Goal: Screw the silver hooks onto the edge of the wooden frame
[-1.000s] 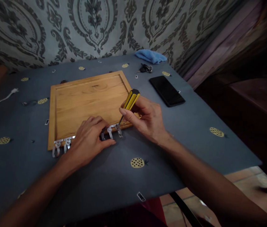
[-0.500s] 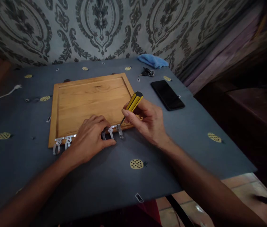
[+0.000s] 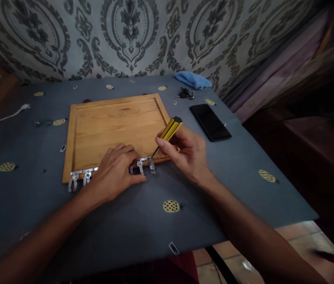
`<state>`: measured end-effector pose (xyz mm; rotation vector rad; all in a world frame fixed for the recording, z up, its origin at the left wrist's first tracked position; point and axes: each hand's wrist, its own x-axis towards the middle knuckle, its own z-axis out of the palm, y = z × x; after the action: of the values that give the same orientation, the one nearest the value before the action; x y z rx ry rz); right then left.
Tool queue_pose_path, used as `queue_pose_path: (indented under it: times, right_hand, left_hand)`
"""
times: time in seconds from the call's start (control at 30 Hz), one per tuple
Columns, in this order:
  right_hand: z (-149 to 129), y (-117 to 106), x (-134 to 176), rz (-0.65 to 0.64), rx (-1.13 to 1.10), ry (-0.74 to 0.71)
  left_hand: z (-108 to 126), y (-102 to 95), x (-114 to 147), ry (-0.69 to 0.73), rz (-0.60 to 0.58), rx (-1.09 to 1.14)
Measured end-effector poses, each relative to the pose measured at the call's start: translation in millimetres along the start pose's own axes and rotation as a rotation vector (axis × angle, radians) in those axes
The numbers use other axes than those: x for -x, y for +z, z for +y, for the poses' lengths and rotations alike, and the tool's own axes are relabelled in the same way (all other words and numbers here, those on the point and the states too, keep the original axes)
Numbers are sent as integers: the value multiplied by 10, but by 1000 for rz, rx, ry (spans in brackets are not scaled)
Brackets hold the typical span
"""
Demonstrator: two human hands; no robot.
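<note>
A framed wooden board [image 3: 119, 130] lies flat on the table. Along its near edge runs a metal hook rail [image 3: 75, 176] with several curved hooks. My left hand [image 3: 116, 169] rests over the rail's middle, fingers bent onto it and the thumb on the near side, hiding part of the rail. In my right hand [image 3: 187, 154] is a screwdriver [image 3: 171, 128] with a yellow and black handle, pinched between thumb and fingers. Its shaft slants down to the left, and the tip meets the rail at the rightmost visible hook.
Right of the board lies a black phone [image 3: 210, 122]. Behind it are keys [image 3: 186, 93] and a blue cloth [image 3: 193, 80] near the patterned wall covering. A white cable [image 3: 7, 117] and a few small dark items [image 3: 37, 123] lie at the left. The table's near edge borders a tiled floor.
The whole view has shifted slightly. Both hands keep about the same places on the board and rail, and the screwdriver tip stays at the same hook.
</note>
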<state>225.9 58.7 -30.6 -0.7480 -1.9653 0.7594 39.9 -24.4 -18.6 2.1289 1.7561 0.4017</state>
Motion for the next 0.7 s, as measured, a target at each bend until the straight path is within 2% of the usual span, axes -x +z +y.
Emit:
queue_pose_path:
  times: [0.7]
  right_hand:
    - [-41, -24, -5, -4, -8, 8]
  left_hand:
    - [-23, 24, -6, -13, 6, 17]
